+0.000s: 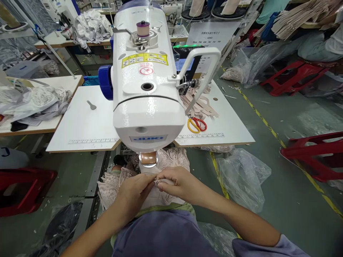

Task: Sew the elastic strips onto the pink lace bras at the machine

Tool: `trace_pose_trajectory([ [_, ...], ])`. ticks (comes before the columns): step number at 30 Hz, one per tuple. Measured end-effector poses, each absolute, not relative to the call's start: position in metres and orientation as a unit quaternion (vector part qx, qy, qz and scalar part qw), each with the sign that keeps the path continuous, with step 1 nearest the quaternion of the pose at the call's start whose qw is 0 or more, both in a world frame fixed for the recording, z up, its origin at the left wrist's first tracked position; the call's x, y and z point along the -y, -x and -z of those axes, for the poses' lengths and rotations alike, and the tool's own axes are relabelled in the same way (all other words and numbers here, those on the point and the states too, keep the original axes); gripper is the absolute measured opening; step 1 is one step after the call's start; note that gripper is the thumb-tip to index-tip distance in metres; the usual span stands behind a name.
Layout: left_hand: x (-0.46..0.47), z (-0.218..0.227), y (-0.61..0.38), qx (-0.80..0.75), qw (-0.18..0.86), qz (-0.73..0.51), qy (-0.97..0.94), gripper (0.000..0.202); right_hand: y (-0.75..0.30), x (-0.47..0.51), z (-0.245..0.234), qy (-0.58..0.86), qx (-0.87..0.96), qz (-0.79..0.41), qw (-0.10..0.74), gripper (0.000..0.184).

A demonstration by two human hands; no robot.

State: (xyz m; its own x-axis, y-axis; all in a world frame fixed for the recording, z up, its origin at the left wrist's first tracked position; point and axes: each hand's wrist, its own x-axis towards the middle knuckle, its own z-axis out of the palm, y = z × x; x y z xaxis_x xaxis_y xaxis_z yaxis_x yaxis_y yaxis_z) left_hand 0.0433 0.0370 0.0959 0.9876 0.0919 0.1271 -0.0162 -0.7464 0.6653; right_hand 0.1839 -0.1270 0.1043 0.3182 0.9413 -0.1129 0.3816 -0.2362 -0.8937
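Note:
Pale pink lace fabric (174, 159) lies over my lap and hangs just below the head of a white JUKI sewing machine (147, 125). My left hand (135, 191) is closed, its thumb and fingers pinching an edge of this fabric. Beside it, fingertips almost touching, my right hand (177, 182) pinches the same edge between thumb and bent fingers. A small light strip shows between the two hands. Right above them sits a brown and silver machine part (148, 159). Which part of the garment is pinched is too small to tell.
Yellow and red scissors (197, 125) lie on the white table (230, 125) near pale fabric strips (199, 103). A small grey tool (91, 105) rests on the left side. Red stools (316, 153) stand at both sides. A clear plastic bag (243, 178) lies on the floor.

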Motion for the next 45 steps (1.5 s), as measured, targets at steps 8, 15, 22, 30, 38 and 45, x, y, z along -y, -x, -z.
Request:
trace_pose_trajectory([
  [8,-0.031,-0.091,-0.043,-0.042,0.186,-0.098,-0.977,0.033,-0.174,0.121,-0.096,0.718,0.487,-0.219,0.447,0.011],
  [15,-0.041,-0.096,-0.057,-0.112,0.246,-0.123,-0.955,0.019,-0.202,0.091,-0.112,0.752,0.512,-0.175,0.375,0.009],
  [22,-0.091,-0.067,-0.058,0.138,0.003,-0.228,-0.964,0.040,-0.221,0.071,-0.130,0.764,0.527,-0.207,0.309,0.028],
  [30,-0.082,-0.077,-0.060,0.109,-0.047,-0.185,-0.975,0.041,-0.210,0.079,-0.110,0.790,0.527,-0.103,0.297,0.021],
  [38,-0.087,-0.087,-0.065,0.105,0.003,-0.079,-0.991,0.044,-0.188,0.095,-0.069,0.804,0.471,0.099,0.348,0.024],
  [45,-0.113,-0.086,-0.077,0.192,-0.013,-0.070,-0.979,0.054,-0.171,0.094,-0.041,0.761,0.347,-0.104,0.539,0.037],
])
